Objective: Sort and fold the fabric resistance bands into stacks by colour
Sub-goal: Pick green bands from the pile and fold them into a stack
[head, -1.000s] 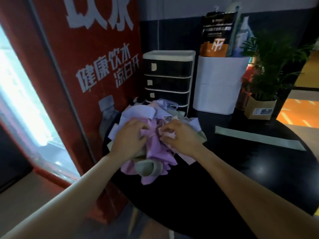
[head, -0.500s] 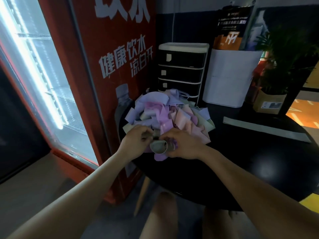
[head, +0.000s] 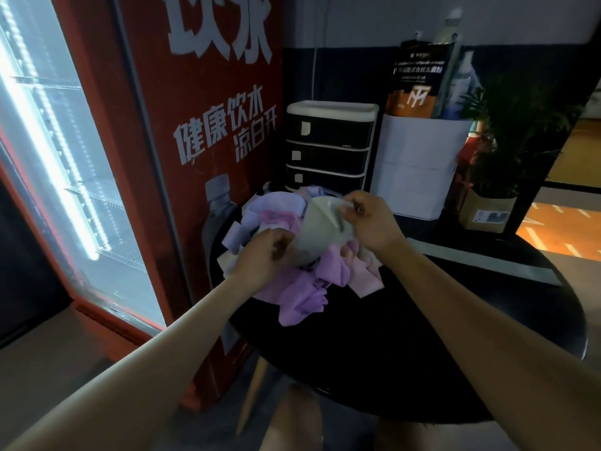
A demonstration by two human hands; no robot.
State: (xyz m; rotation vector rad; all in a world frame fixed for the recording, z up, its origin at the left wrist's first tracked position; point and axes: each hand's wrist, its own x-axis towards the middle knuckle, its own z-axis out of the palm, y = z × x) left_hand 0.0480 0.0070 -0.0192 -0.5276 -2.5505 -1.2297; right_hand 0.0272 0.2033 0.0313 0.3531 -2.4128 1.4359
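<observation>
While the left hand (head: 263, 255) pinches the pale green band's (head: 320, 227) near, lower end and the right hand (head: 370, 222) pinches its far, upper end above the pile (head: 302, 281) on the counter (head: 422, 336), pull it taut; its long axis seems to rise rightward from the pile.

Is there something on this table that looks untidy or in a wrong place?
The pile of fabric bands is a tangled, unsorted heap at the round black table's left edge. One pale green band lies flat, alone, at the right.
</observation>
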